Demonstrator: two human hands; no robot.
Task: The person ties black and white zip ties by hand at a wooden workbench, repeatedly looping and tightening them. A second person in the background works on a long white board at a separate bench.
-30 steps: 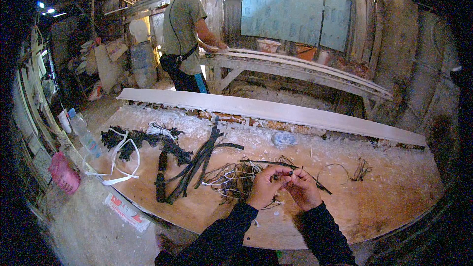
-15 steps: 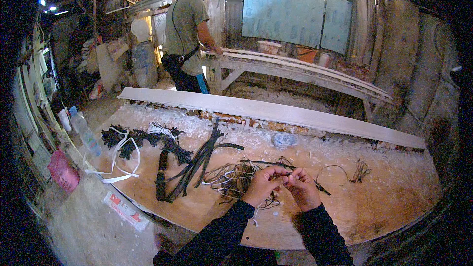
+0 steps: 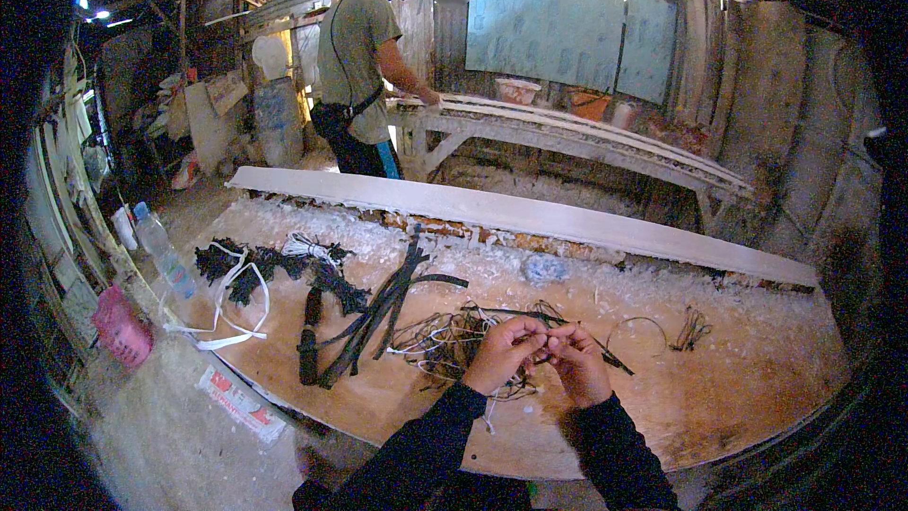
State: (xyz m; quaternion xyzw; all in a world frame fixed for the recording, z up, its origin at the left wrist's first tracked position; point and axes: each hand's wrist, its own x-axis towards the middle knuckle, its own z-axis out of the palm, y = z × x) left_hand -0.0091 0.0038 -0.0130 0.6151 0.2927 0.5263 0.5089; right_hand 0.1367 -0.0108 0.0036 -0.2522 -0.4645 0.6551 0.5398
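One wooden tabletop: its bare surface [image 3: 776, 360] spreads around and beyond both hands, pale crumbs thickening toward the far side.
White slab: long and narrow, this piece [image 3: 520, 219] runs left to right along the far edge, well apart from the fingers.
Black strips: a loose sheaf [image 3: 386, 308] lies left of the hands, its long axis slanting from far right to near left.
Cord tangle: dark and white strands [image 3: 445, 350] sit on the wood just left of and beyond the grip; the left hand [image 3: 503, 357] is nearer and partly hides them. The heap is too jumbled to give one long axis.
Right hand: this one [image 3: 580, 362] meets the left at the fingertips, above the tabletop, thumb and forefinger together on each.
Small dark bundle: it [image 3: 692, 329] lies to the right, apart from both hands, nearer the right one.
Pinched piece: anything between the fingertips is too small to identify, and I cannot tell which way its length runs.
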